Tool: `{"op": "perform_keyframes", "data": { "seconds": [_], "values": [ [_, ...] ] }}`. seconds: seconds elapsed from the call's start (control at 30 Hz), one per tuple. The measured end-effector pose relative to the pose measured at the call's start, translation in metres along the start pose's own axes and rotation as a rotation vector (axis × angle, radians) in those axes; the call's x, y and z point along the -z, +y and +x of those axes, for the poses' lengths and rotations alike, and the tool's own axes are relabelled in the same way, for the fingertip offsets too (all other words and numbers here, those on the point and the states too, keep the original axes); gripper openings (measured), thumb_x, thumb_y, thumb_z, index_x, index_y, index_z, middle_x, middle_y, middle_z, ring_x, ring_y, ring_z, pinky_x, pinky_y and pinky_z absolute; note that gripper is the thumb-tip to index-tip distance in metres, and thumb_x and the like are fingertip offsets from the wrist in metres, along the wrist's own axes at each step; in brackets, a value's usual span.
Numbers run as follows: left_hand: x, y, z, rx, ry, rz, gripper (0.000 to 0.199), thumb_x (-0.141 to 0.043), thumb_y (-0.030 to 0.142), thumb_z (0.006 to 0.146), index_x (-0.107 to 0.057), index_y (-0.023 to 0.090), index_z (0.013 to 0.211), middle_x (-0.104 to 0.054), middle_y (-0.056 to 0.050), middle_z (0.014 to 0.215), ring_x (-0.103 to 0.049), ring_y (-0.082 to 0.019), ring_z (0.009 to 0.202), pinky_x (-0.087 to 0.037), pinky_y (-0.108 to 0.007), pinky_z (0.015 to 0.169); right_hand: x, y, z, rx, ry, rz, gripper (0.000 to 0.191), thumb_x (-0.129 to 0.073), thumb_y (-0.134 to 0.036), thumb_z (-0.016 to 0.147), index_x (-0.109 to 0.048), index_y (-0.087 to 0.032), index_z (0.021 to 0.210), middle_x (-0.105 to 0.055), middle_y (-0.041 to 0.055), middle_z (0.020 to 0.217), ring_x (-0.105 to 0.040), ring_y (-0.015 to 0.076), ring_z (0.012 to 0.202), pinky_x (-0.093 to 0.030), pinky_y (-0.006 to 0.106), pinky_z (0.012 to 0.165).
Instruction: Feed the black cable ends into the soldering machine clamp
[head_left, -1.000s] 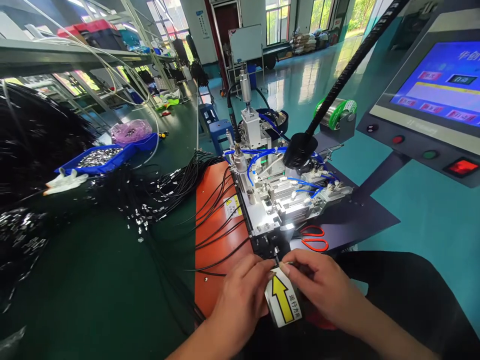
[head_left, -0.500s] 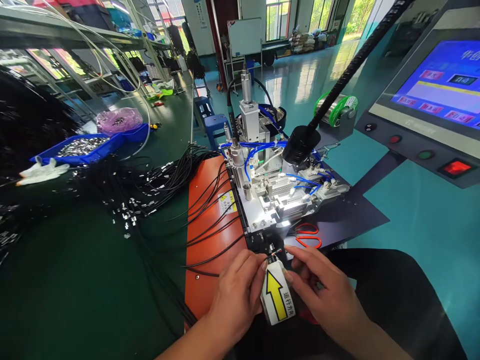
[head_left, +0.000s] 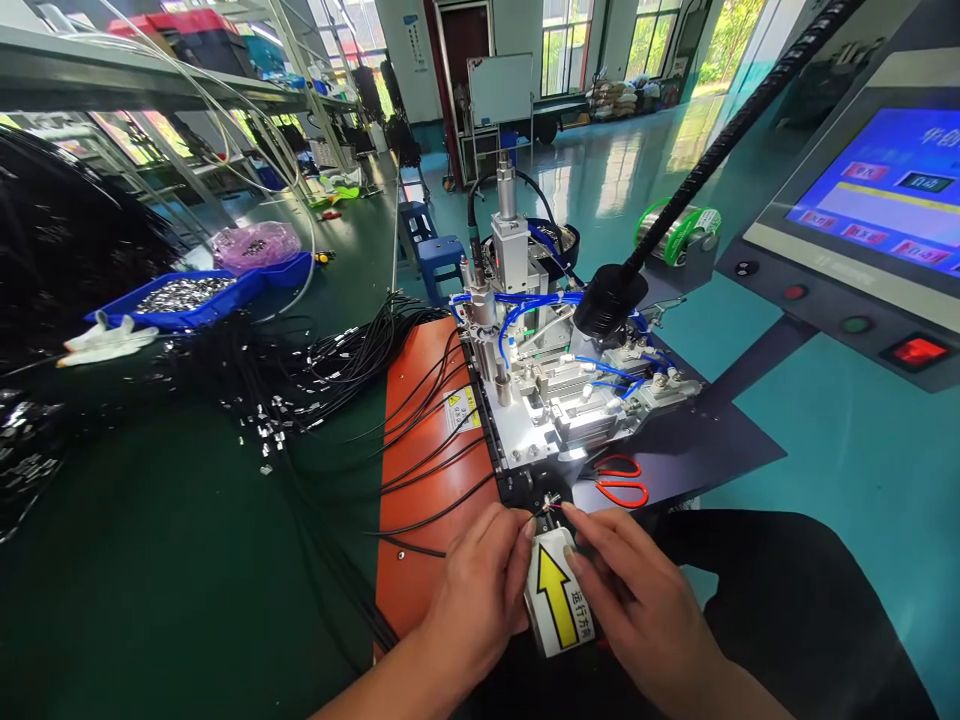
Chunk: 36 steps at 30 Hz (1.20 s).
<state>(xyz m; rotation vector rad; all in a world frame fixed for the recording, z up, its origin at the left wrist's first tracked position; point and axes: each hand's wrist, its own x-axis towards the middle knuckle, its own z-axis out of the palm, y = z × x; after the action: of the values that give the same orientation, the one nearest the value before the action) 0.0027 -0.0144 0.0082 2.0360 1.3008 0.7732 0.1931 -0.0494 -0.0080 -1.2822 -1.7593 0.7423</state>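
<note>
The left hand (head_left: 480,575) has its thumb and forefinger closed in a narrow pinch on the end of a black cable (head_left: 535,515), and thin wires (head_left: 553,503) fan out from that pinch toward the right hand (head_left: 637,585). The right hand's forefinger tip is at the far ends of the wires, its thumb a little apart below it; whether that finger touches a wire is too small to tell. Directly below the pinched cable end, between the two hands, is a white plate (head_left: 568,632) with a yellow arrow (head_left: 553,590) pointing away from the person. Just beyond the grip stands a metal machine (head_left: 525,430) with blue tubes (head_left: 517,312), and a black lamp (head_left: 609,300) hangs over it. Red-handled scissors (head_left: 622,495) lie beyond the right hand, near the machine's corner. Left of the grip, loose black cables (head_left: 431,515) cross an orange panel (head_left: 411,590). Farther left and beyond, a heap of cables (head_left: 360,350) lies on a dark green table (head_left: 172,520), with a blue tray (head_left: 184,320) of small metal parts (head_left: 186,294) and a white glove (head_left: 109,342) past it. Well to the right of the grip is a lit screen (head_left: 885,190).
</note>
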Motion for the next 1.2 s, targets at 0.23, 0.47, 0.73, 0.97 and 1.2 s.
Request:
{"op": "perform_keyframes", "data": {
  "seconds": [0.23,0.47,0.73,0.97,1.2],
  "values": [
    [0.002,0.003,0.000,-0.024,-0.039,0.050,0.024,-0.038,0.027,0.105,-0.056,0.020,0.090,-0.058,0.000,0.077,-0.057,-0.014,0.069,-0.042,-0.023,0.063,-0.003,-0.002,0.017,-0.180,0.123,0.060,0.014,-0.060,-0.030,0.096,-0.072,-0.023,0.098,-0.067,0.0027,0.089,-0.063,0.0145,0.073,-0.053,0.026,0.064],
    [0.004,0.004,0.001,-0.049,-0.044,0.104,0.025,-0.037,0.026,0.105,-0.056,0.020,0.091,-0.061,0.000,0.072,-0.057,-0.013,0.062,-0.042,-0.022,0.058,-0.006,-0.004,0.027,-0.025,0.175,-0.003,0.012,-0.059,-0.021,0.095,-0.069,-0.020,0.088,-0.065,0.0023,0.080,-0.062,0.0143,0.071,-0.049,0.026,0.063],
    [0.004,0.004,0.001,-0.120,-0.057,0.154,0.022,-0.036,0.023,0.105,-0.056,0.020,0.095,-0.064,0.001,0.073,-0.059,-0.013,0.057,-0.042,-0.023,0.057,-0.017,-0.002,0.017,0.094,0.233,-0.052,0.011,-0.058,-0.015,0.094,-0.068,-0.018,0.092,-0.063,0.0028,0.077,-0.061,0.0138,0.065,-0.048,0.027,0.062],
    [0.003,0.004,-0.001,-0.149,-0.055,0.155,0.023,-0.037,0.022,0.104,-0.057,0.018,0.094,-0.056,0.003,0.061,-0.051,-0.012,0.050,-0.038,-0.023,0.052,0.029,-0.001,0.038,-0.345,0.018,0.277,0.023,-0.060,-0.040,0.094,-0.068,-0.021,0.086,-0.063,0.0012,0.081,-0.058,0.0151,0.073,-0.046,0.026,0.064],
    [0.004,0.005,0.000,-0.140,-0.073,0.114,0.022,-0.037,0.021,0.103,-0.056,0.019,0.094,-0.058,0.002,0.063,-0.052,-0.012,0.052,-0.038,-0.022,0.053,0.032,0.005,0.051,-0.512,-0.243,0.558,0.033,-0.065,-0.050,0.090,-0.069,-0.017,0.090,-0.043,-0.0061,0.060,-0.036,0.0084,0.054,-0.027,0.021,0.048]
  ]
}}
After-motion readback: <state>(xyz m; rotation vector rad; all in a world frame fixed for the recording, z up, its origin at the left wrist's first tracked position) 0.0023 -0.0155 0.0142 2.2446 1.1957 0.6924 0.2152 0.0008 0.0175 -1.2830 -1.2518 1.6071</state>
